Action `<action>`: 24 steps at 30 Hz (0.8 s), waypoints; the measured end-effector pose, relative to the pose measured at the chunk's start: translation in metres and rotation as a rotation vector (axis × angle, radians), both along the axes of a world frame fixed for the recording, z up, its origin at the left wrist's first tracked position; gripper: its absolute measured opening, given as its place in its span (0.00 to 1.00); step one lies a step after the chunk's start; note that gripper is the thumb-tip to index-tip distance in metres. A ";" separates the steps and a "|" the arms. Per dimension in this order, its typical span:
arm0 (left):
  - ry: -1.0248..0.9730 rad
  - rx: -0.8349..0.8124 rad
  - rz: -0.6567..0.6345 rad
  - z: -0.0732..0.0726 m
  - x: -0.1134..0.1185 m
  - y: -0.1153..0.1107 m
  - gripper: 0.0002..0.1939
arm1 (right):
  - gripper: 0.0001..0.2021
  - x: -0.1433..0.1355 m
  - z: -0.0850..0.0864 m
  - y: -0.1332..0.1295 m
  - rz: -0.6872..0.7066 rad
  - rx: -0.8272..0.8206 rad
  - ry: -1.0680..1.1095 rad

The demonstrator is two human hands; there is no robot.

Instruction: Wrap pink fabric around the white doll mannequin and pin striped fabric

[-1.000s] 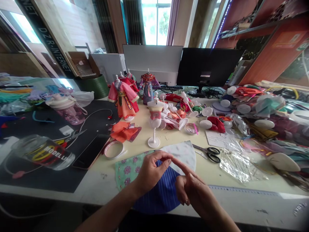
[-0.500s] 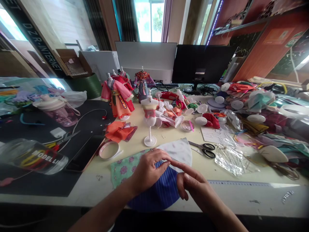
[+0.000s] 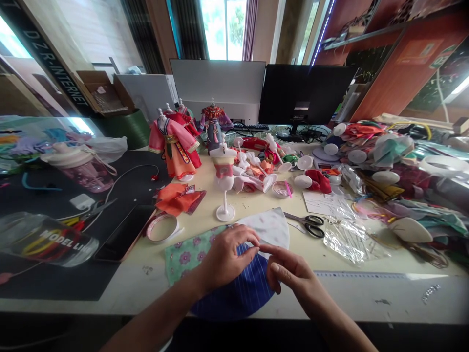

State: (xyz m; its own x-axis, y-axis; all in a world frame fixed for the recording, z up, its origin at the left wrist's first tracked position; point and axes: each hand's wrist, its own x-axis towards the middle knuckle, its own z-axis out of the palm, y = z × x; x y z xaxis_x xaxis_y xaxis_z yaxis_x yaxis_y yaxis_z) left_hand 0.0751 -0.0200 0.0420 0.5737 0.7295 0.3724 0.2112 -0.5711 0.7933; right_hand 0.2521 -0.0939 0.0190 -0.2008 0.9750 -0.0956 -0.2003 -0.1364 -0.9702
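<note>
My left hand [image 3: 229, 254] is above the joined fabric pieces, its thumb and fingertips pinched together; anything between them is too small to make out. The index finger of my right hand [image 3: 289, 271] points at those fingertips and touches or nearly touches them, its other fingers curled loosely. Under the hands lie a green flowered cloth [image 3: 186, 254], a blue striped cloth [image 3: 234, 298] and a white cloth [image 3: 273, 227]. Just behind them stands a small white mannequin [image 3: 224, 183] with a red and cream band.
Black scissors [image 3: 313, 226] and a plastic bag of pins [image 3: 351, 242] lie right of the cloth. A tape roll [image 3: 161, 229], orange fabric [image 3: 174, 198] and a phone [image 3: 126, 232] are left. A ruler [image 3: 362, 275] runs along the front right. Dressed figures [image 3: 172, 146] stand behind.
The view has shifted slightly, so the table items appear a little further left. My hands keep nearly the same pose over the cloth.
</note>
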 end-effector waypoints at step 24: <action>-0.395 -0.700 0.097 -0.010 0.013 -0.010 0.07 | 0.06 -0.023 -0.002 0.021 -0.373 0.359 -0.207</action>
State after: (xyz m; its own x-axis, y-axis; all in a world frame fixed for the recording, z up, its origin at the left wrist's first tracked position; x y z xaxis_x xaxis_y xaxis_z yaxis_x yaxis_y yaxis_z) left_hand 0.0878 -0.0301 0.0321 0.4175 0.9082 -0.0277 -0.1358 0.0925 0.9864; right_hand 0.2290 -0.0733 0.0175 0.1516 0.9550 0.2550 0.0278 0.2537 -0.9669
